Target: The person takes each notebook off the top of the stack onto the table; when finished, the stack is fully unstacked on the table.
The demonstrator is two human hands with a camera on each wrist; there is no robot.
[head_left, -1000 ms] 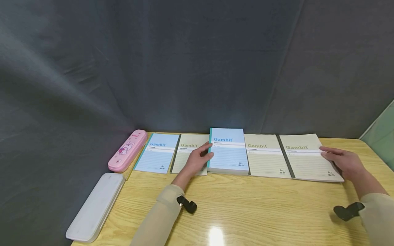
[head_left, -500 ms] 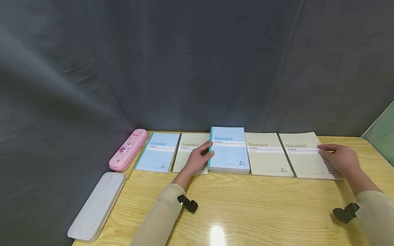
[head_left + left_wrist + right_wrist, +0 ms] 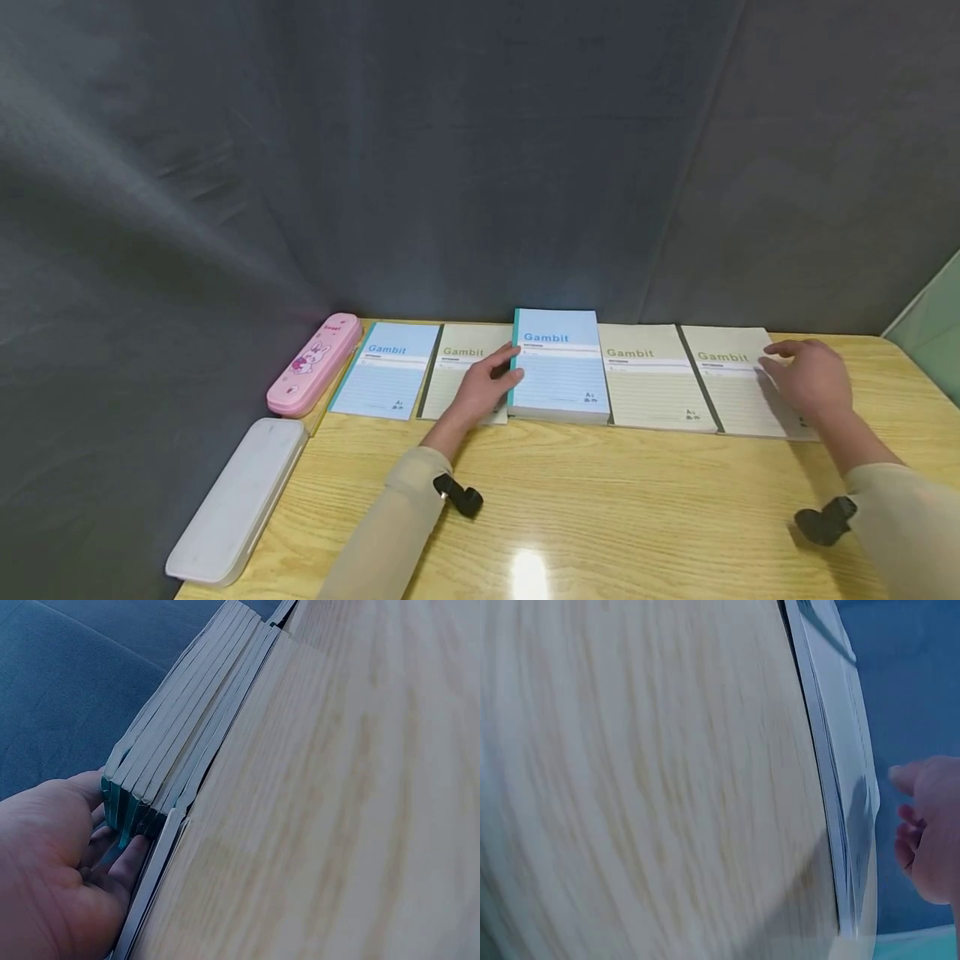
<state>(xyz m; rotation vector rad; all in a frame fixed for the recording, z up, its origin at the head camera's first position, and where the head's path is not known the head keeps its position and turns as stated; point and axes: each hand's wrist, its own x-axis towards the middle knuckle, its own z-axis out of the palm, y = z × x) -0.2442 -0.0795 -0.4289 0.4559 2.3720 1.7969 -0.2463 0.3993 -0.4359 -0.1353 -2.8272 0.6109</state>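
Note:
A thick stack of notebooks (image 3: 558,379) with a blue "Gambit" cover on top stands mid-row. My left hand (image 3: 476,396) rests its fingertips against the stack's green spine, over a beige notebook (image 3: 459,343). In the left wrist view, the stack's page edges (image 3: 187,712) show, with fingers touching the spine side. My right hand (image 3: 813,383) hovers over the right side of the rightmost beige notebook (image 3: 738,400), fingers loosely bent, holding nothing. In the right wrist view, a gap shows between that hand (image 3: 936,832) and the notebook (image 3: 836,712).
Another beige notebook (image 3: 648,387) lies right of the stack, and a blue notebook (image 3: 386,379) at the row's left end. A pink pencil case (image 3: 313,367) and a white case (image 3: 236,504) line the left edge. A dark curtain (image 3: 480,167) hangs behind the wooden table (image 3: 637,508).
My right hand has let go of the rightmost notebook's right edge, risen off it and moved left over its cover. That notebook now lies flatter. My left hand stays at the stack.

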